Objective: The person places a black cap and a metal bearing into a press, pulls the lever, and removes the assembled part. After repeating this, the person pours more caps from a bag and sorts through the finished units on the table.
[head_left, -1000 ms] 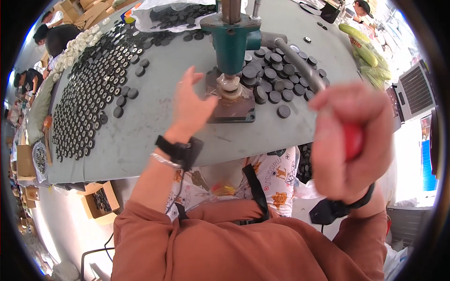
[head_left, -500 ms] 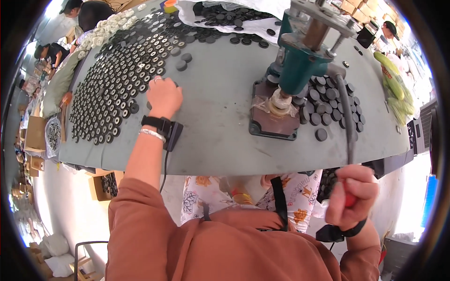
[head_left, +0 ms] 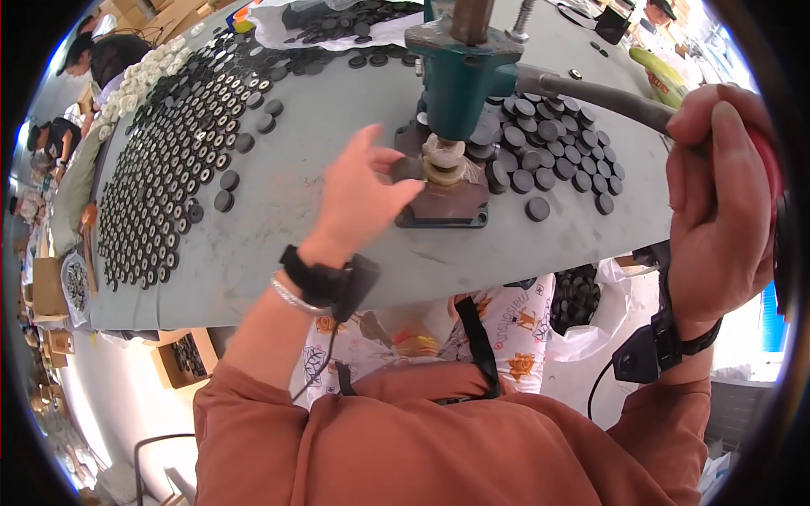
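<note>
My left hand (head_left: 359,196) is at the left side of a green hand press (head_left: 462,94), thumb and fingers curled around a black round disc (head_left: 406,170). That disc sits beside the pale, tape-wrapped die (head_left: 444,162) under the press head. Out to the right, my right hand (head_left: 717,211) is wrapped around the red knob (head_left: 766,164) at the end of the press lever (head_left: 612,96). The lever stands raised, sloping only slightly down toward my hand. Plain black discs (head_left: 553,139) lie heaped right of the press.
Rows of black discs with pale ringed centres (head_left: 169,181) cover the table's left side. A white bag (head_left: 388,40) of discs lies at the back. Below the table edge are a cardboard box (head_left: 187,358) and another bag (head_left: 603,316). Other people (head_left: 110,55) work at far left.
My left hand has moved right, from the disc rows to the press die. My right hand has swung the lever up and outward. The whole view has shifted.
</note>
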